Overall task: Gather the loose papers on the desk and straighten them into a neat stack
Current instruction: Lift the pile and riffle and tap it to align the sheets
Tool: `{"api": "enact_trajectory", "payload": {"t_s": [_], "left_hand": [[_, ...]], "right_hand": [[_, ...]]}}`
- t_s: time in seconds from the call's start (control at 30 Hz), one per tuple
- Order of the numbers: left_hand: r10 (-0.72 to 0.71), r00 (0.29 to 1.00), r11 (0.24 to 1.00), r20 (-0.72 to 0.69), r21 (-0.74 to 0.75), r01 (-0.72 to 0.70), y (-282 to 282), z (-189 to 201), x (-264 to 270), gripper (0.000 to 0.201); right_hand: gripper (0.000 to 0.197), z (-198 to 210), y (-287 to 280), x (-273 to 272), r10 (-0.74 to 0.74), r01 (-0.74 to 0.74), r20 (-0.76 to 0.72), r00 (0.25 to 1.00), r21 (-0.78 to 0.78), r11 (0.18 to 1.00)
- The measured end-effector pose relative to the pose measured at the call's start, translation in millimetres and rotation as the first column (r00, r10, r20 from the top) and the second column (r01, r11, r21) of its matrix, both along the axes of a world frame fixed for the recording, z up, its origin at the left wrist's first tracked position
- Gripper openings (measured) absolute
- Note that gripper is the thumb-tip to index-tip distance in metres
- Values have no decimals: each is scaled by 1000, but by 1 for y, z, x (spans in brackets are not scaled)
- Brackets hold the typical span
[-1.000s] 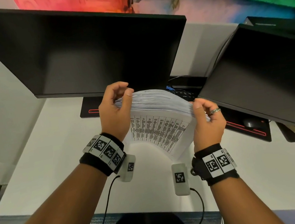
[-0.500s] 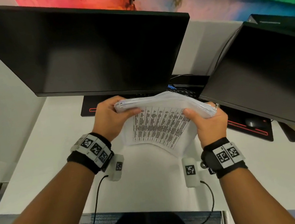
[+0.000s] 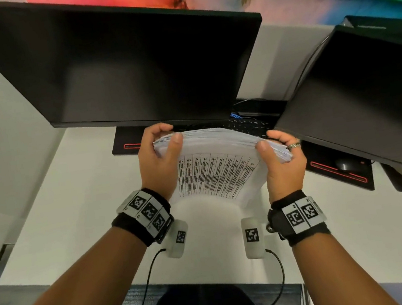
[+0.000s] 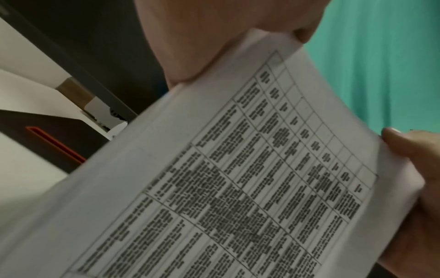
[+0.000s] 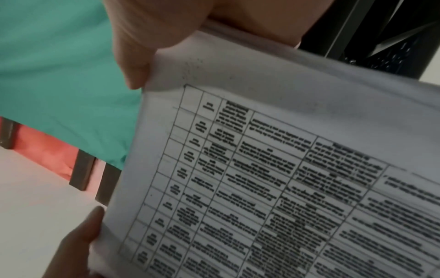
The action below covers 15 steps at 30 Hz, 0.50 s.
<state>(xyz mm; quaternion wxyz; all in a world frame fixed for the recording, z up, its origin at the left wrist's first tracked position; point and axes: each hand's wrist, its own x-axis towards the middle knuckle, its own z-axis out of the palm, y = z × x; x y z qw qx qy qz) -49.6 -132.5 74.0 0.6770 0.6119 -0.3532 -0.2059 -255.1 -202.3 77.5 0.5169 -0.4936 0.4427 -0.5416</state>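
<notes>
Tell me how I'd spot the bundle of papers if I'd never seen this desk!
Find the big dark monitor in the middle of the white desk. Just in front of its bottom edge, the left hand and right hand hold up a thick stack of papers. Nothing else has its printed table of black text.

Stack of papers (image 3: 218, 161) above the desk (image 3: 62, 218), before 2 monitors (image 3: 131, 69), between both hands.

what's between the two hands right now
The thick white stack of printed papers, gripped by the left hand and right hand; the head view shows it.
</notes>
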Motion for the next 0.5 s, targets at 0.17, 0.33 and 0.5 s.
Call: {"api": "enact_trajectory", "payload": {"t_s": [0.17,0.33,0.5], "left_hand": [[98,994,995,47,-17,-97,1,4,-6,22],[88,996,996,17,-32,-87,-1,12,-8,28],[-117,992,993,-44,16,117,7,9,7,46]], "right_hand": [[23,2,2,4,-50,50,-6,999,-47,998],[24,4,4,2,-70,71,11,997,-36,997],[76,-6,3,-13,80,-83,-70,994,-27,996]]}}
